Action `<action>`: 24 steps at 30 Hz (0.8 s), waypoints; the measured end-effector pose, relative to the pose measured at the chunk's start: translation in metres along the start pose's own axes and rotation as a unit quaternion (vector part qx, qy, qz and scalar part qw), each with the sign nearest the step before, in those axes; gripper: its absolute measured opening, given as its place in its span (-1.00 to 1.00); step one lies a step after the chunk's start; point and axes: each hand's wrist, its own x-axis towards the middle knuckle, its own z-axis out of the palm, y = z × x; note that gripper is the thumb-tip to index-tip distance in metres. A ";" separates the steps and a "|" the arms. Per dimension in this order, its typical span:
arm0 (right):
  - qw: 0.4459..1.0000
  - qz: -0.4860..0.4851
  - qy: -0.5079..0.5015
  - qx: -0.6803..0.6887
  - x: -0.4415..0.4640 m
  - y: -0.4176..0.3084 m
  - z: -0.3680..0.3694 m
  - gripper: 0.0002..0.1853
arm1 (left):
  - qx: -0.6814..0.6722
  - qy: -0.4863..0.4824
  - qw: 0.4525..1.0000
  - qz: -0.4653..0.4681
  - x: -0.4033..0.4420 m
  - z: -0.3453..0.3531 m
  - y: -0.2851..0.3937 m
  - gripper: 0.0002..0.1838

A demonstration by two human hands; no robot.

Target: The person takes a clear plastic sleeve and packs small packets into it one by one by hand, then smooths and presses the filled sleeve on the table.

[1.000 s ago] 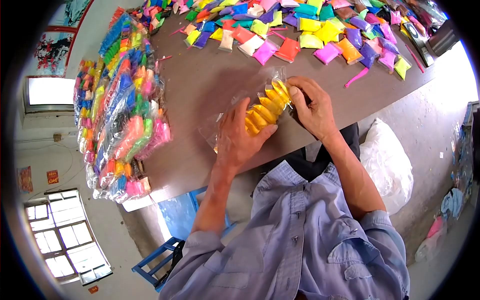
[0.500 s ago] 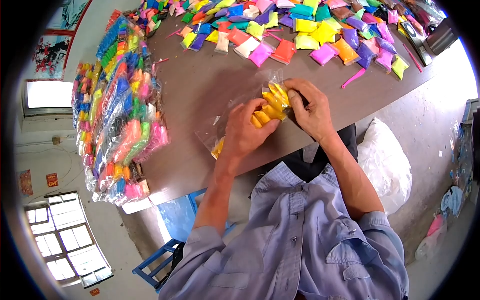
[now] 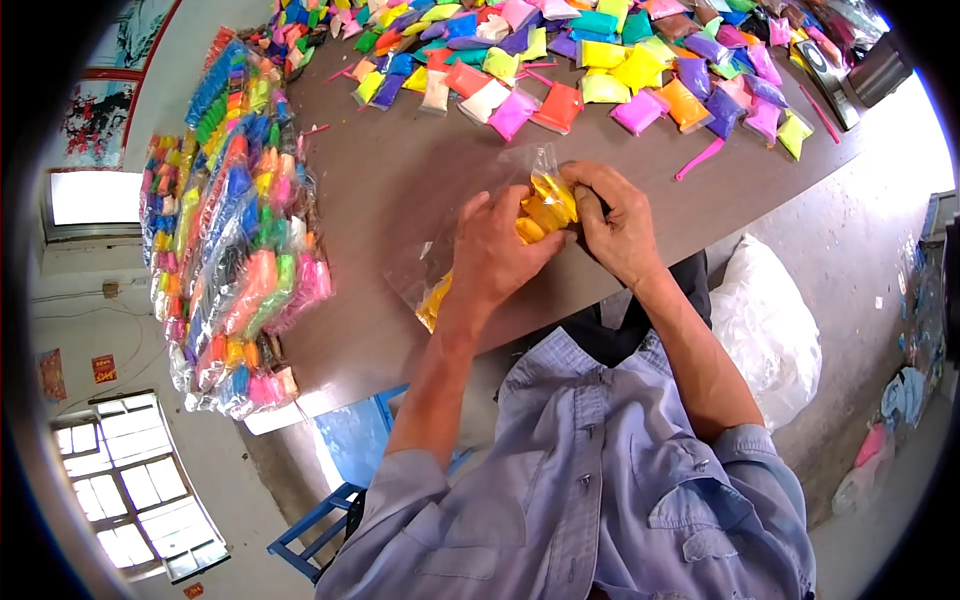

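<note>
Left grip (image 3: pixel 492 245) curled round yellow packets (image 3: pixel 547 212), right grip (image 3: pixel 618 228) apparently pinching them, long axis toward upper right

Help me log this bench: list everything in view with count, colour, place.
Yellow packets: several, yellow, between hands
Loose packets: many, multicoloured, far side
Bagged packets: many, multicoloured, table's left
Sticks: several, pinkish, near loose packets
Table: one, brown, centre
Cylinder: one, dark, table's right
Sack: one, white, right side
Furniture: count unclear, blue, lower left
Window: one, white, lower left
Pictures: two, multicoloured, upper left
Shirt: one, bluish, bottom
Left hand: one, on yellow packets
Right hand: one, on yellow packets
</note>
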 end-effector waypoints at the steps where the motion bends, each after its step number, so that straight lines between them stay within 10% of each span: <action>1: 1.000 0.003 -0.001 0.004 0.000 0.000 0.000 -0.76 | 0.001 0.000 1.000 0.000 0.000 -0.002 0.002 -0.23; 24: 0.998 0.051 0.012 0.031 -0.002 0.000 0.001 -0.73 | 0.026 0.022 0.997 0.072 0.005 0.003 0.007 -0.16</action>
